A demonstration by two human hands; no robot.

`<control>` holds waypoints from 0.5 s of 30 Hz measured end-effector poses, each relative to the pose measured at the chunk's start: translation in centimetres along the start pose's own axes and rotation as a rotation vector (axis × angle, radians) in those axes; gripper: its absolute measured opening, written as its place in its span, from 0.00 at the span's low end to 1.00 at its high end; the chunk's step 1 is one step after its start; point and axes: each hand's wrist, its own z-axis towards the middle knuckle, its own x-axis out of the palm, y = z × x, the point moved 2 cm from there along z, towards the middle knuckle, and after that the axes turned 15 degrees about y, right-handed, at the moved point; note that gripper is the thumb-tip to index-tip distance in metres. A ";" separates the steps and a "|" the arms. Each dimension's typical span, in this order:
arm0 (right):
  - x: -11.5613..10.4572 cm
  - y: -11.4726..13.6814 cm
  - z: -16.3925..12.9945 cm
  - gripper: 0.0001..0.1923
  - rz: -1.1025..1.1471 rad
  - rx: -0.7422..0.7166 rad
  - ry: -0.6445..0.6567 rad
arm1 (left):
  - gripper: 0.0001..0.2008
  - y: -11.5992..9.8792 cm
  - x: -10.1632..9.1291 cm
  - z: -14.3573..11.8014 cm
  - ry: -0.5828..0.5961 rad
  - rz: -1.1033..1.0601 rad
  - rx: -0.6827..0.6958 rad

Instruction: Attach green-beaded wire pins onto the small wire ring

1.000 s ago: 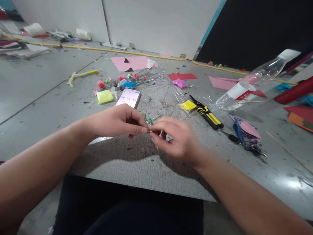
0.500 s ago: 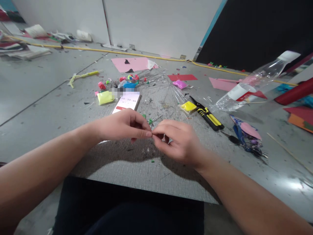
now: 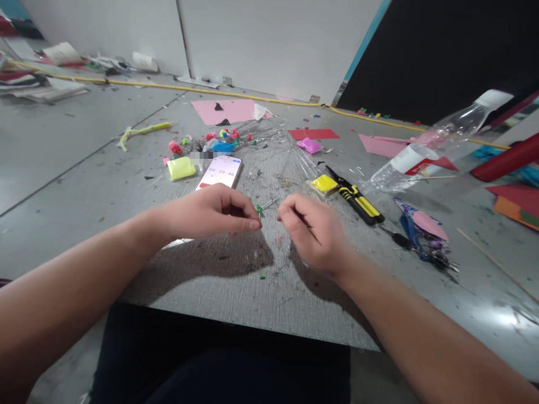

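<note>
Over the near part of the grey board [image 3: 236, 297], my left hand [image 3: 214, 210] is closed, thumb pressed to the fingertips. Whatever it pinches is too small or hidden to name. A short gap to the right, my right hand [image 3: 314, 233] is also closed, thumb against the curled index finger, and I cannot make out anything in it. Just beyond the gap lies a small green clay piece [image 3: 258, 209] beside a thin clear stick. A phone [image 3: 221, 171] showing a timer lies behind my left hand. A tiny green bit [image 3: 263, 277] rests nearer to me.
Yellow-black pliers [image 3: 360, 203], a yellow clay packet [image 3: 324, 183] and keys [image 3: 440, 258] lie to the right. A clear plastic bottle [image 3: 446, 137] leans there. Pale yellow [image 3: 182, 168] and pink clay packets [image 3: 310, 146] lie farther back, near pink paper [image 3: 231, 111].
My hands, which met at the fingertips, have come apart. The right hand has moved slightly right and its fingers have curled in more; the left has barely moved.
</note>
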 end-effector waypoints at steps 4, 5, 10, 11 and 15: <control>0.2 -0.5 0.1 0.07 0.124 0.073 -0.003 | 0.08 0.2 -0.3 -0.2 -0.035 0.021 0.035; 0.3 -0.5 0.1 0.06 0.165 0.079 -0.001 | 0.08 0.2 -0.3 -0.2 -0.037 0.019 0.041; 0.6 -0.1 0.1 0.04 0.186 -0.001 0.033 | 0.08 0.1 -0.2 -0.2 -0.016 -0.017 0.038; 0.6 0.0 0.1 0.03 0.168 -0.024 0.033 | 0.08 0.1 -0.2 -0.1 -0.009 -0.020 0.029; 0.9 0.4 0.1 0.03 0.096 -0.096 0.033 | 0.08 0.2 0.0 0.0 0.005 -0.030 0.005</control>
